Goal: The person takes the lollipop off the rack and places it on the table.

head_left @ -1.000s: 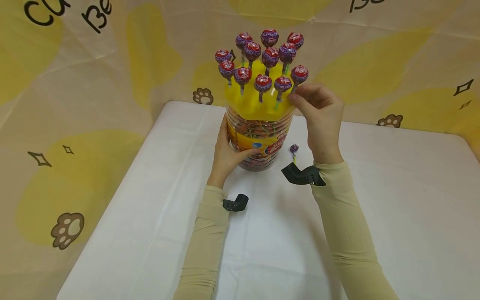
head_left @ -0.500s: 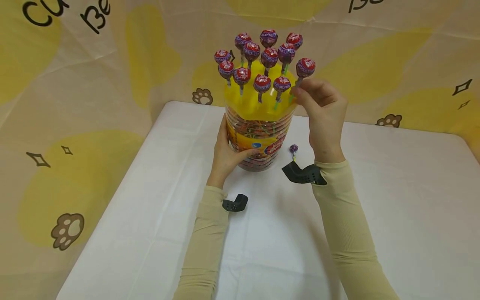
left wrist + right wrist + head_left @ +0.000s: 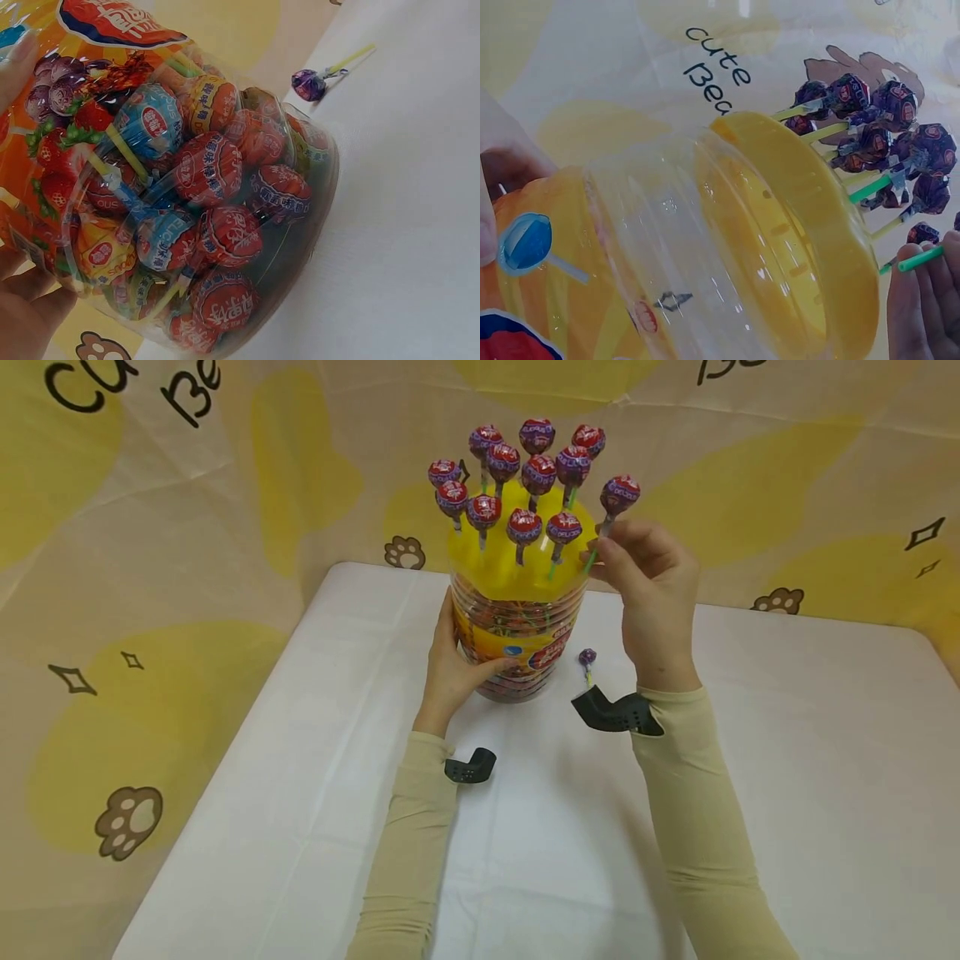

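Observation:
A clear ribbed plastic jar [image 3: 517, 618] with an orange label stands upright, holding many wrapped lollipops [image 3: 210, 172]. Its yellow lid [image 3: 498, 578] carries several lollipops [image 3: 524, 527] stuck in upright by their sticks. My left hand [image 3: 453, 681] grips the jar from its left side, thumb across the label. At the lid's right edge, my right hand [image 3: 654, 597] pinches a lollipop [image 3: 620, 495] with a red and purple wrapper by its stick. In the right wrist view the lower end of that green stick [image 3: 921, 258] shows free, beside the lid.
A small purple lollipop [image 3: 587, 657] with a yellow stick lies on the white-covered table [image 3: 525, 860], right of the jar. Behind the table hangs a yellow-patterned cloth [image 3: 750, 493]. Each wrist wears a black camera mount [image 3: 471, 766].
My right hand has drawn the lollipop at the lid's right edge up and to the right, and its stick has come out of the lid. The left hand and jar stay put.

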Tool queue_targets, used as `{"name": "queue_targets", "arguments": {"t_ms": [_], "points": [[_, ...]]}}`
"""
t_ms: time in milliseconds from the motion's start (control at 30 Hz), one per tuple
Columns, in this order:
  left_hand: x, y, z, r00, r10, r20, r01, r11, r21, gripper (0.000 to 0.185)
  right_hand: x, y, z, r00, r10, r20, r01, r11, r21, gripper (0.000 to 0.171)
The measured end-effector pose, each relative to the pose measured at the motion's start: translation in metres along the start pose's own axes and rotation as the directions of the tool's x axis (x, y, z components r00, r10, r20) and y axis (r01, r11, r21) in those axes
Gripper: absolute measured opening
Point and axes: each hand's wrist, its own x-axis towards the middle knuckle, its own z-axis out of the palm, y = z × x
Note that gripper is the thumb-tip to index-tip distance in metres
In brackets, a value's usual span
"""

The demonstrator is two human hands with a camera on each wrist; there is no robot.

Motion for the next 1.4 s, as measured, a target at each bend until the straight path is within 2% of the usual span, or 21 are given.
{"name": "queue_targets", "arguments": {"t_ms": [333,567,733,1133,1400], "points": [[0.002,0.001,0.002,1.0,0.008,0.004,-0.008,1.0,-0.002,0.109,-0.01,-0.001,-0.018,0.987,0.151,-0.056,-0.149,0.988,0.048,0.007],[0.003,0.003,0.002,1.0,-0.002,0.005,0.002,1.0,0.014,0.111,-0.02,0.006,-0.033,0.981,0.189,-0.046,-0.186,0.981,0.061,0.008],[0.004,0.003,0.001,1.0,-0.009,0.012,0.009,1.0,0.01,0.109,-0.026,0.013,-0.043,0.973,0.219,-0.069,-0.215,0.975,0.064,0.005],[0.005,0.001,0.002,1.0,0.024,0.012,-0.024,1.0,0.019,0.109,-0.034,0.032,-0.072,0.931,0.355,-0.083,-0.353,0.935,0.042,0.006],[0.0,0.001,0.0,1.0,-0.008,0.006,0.008,1.0,0.024,0.109,-0.041,0.055,-0.095,0.875,0.477,-0.087,-0.478,0.878,0.007,0.005]]}}
